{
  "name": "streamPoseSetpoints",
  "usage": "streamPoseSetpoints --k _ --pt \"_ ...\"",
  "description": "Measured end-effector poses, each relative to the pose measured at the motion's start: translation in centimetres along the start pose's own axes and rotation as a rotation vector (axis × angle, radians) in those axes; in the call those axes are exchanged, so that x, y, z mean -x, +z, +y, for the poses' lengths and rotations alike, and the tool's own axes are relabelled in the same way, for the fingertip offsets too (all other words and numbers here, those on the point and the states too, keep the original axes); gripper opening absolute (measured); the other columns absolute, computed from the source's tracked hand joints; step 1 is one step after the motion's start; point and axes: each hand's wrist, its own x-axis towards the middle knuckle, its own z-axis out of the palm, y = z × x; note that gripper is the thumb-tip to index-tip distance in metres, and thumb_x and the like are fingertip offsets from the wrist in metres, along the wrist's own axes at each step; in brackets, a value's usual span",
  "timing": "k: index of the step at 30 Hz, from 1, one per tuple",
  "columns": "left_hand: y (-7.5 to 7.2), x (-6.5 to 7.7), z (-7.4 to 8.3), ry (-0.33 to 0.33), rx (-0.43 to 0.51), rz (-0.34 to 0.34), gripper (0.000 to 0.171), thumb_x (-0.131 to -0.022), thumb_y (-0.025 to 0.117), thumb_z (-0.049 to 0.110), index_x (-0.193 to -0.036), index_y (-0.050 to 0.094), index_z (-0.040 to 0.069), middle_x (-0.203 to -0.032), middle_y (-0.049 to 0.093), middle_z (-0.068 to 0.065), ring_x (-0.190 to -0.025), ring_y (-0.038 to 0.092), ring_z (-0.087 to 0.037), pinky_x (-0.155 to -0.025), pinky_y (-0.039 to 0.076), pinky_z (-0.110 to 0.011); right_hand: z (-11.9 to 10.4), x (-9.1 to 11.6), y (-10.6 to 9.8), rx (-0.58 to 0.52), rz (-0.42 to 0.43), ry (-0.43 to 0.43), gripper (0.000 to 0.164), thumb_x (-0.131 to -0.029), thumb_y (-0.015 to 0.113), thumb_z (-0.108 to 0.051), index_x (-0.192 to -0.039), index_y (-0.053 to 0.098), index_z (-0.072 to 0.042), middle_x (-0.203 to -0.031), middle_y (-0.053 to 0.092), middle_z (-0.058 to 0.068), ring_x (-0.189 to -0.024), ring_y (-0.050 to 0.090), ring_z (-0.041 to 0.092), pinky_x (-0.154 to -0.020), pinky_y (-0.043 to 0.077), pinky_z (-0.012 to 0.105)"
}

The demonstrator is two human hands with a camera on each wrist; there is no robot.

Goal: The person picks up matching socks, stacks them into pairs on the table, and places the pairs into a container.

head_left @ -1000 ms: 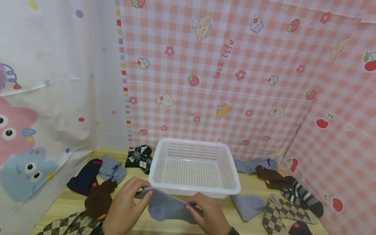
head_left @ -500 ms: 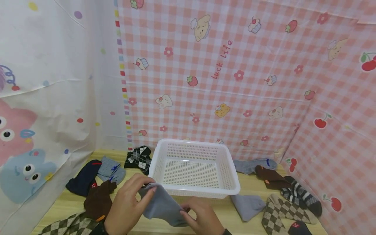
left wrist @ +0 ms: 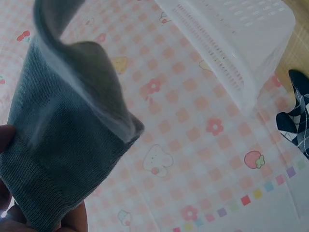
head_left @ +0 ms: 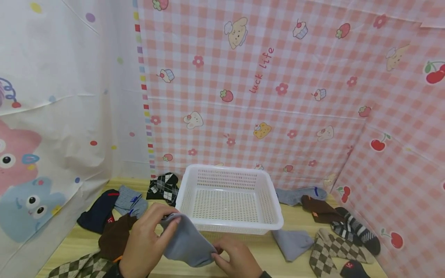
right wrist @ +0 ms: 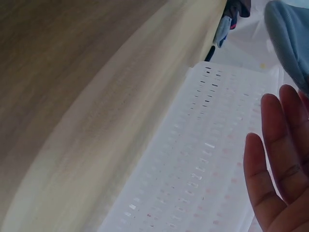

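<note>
A plain grey-blue sock stretches between both hands, in front of the white basket. My left hand pinches its upper left end, thumb on the near side. At its lower right end, my right hand pinches the fabric between thumb and forefinger. Close up in the left wrist view, the sock hangs with a folded-over flap, and only fingertips show at the lower left. In the right wrist view the right hand has its other fingers extended, with a corner of the sock above them.
Behind the hands stands a white perforated basket. On the left lie a navy sock, a brown sock and checked socks. A grey sock lies right of the basket, among several others. Patterned cloth walls enclose the table.
Both hands have shifted a little to the left with the sock. Its left end has risen and its span has shortened and tilted down towards the right hand. The basket and other socks lie unchanged.
</note>
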Motion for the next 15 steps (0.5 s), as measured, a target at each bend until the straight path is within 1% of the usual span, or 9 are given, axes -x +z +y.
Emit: streamPoseSetpoints --k 3,8,12,15 --pt "-0.1 0.0 -0.1 -0.008 -0.009 0.006 0.03 -0.08 0.077 0.007 -0.1 0.066 0.026 -0.099 0.061 0.014 -0.091 0.056 -0.002 -0.079 0.041 -0.007 0.2 0.1 0.0 0.025 -0.033 0.019 0.013 -0.088 0.07 -0.017 -0.101 0.065 -0.017 -0.091 0.065 -0.008 -0.083 0.064 0.004 -0.072 0.053 0.019" --pt "-0.3 0.1 -0.4 -0.021 -0.011 0.006 0.029 -0.081 0.076 0.008 -0.1 0.066 0.027 -0.1 0.061 0.013 -0.09 0.058 -0.002 -0.079 0.041 -0.007 0.2 0.2 -0.4 0.019 -0.064 0.082 0.012 -0.091 0.067 -0.017 -0.102 0.065 -0.018 -0.093 0.067 -0.009 -0.085 0.063 0.0 -0.074 0.055 0.023" --pt "-0.3 0.3 -0.8 -0.044 -0.015 0.013 0.028 -0.082 0.075 0.008 -0.101 0.066 0.026 -0.101 0.062 0.013 -0.09 0.059 -0.002 -0.079 0.042 -0.007 0.1 0.1 -1.0 -0.007 -0.046 0.115 0.009 -0.093 0.063 -0.017 -0.102 0.066 -0.018 -0.093 0.069 -0.009 -0.086 0.064 -0.001 -0.075 0.055 0.024" --pt "-0.4 0.4 -1.1 -0.067 -0.026 0.008 0.026 -0.084 0.074 0.009 -0.103 0.066 0.025 -0.102 0.062 0.012 -0.091 0.059 -0.002 -0.078 0.043 -0.009 0.1 0.2 -1.6 -0.022 -0.01 0.128 0.009 -0.094 0.062 -0.016 -0.102 0.064 -0.019 -0.094 0.068 -0.01 -0.088 0.064 -0.001 -0.075 0.055 0.024"
